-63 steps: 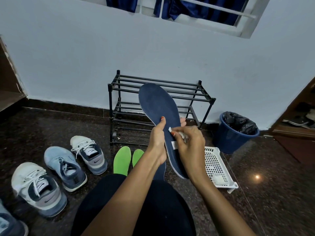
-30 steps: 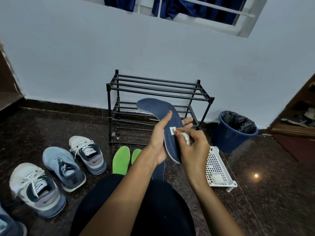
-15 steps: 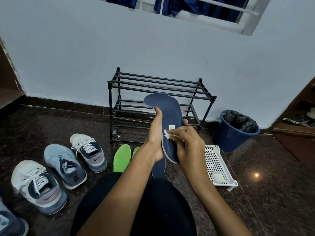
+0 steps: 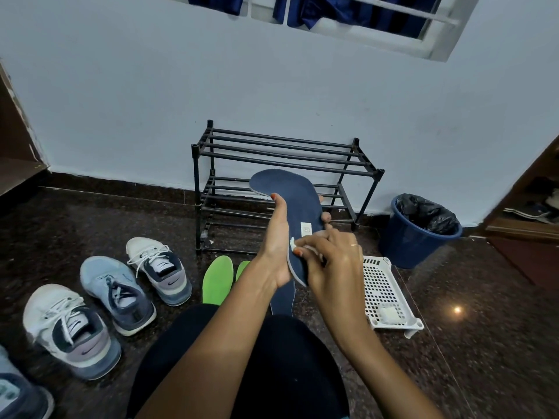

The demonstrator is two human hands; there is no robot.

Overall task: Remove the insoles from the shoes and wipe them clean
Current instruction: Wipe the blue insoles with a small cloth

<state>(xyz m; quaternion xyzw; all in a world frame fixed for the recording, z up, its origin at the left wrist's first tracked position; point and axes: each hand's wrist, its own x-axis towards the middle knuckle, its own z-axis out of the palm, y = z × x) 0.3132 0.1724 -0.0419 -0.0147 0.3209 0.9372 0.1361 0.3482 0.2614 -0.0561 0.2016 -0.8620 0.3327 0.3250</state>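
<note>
A: Surface, room?
B: Dark speckled stone floor (image 4: 484,334). Pale blue wall (image 4: 136,101) at 12, barred window (image 4: 423,40) at 1. Person sits on the floor, dark-clad lap at 6.

A: Insole position?
B: Navy insole (image 4: 292,196) is in the air at centre frame, in front of the black shoe rack (image 4: 272,146). Long axis runs roughly 6 to 12: heel low, toe up and curling toward 10. The navy face with a white label faces the camera.

A: Hands?
B: Left hand (image 4: 276,246) grips it mid-length, thumb up the left edge, fingertips showing past the right edge. Right hand (image 4: 332,261) pinches a white wipe (image 4: 292,241) against the heel half.

A: Around, left to right?
B: At 8 to 9: near white sneaker (image 4: 69,331), light-blue sneaker (image 4: 118,294), far white sneaker (image 4: 158,269). Two green insoles (image 4: 217,279) lie flat. A second navy insole (image 4: 284,297) is mostly hidden by the left wrist. White perforated tray (image 4: 378,276) at 4 holds a white wad (image 4: 388,314). Blue bin (image 4: 408,246) with a black liner at 3. The hands and insole block part of the rack's lower shelves.
</note>
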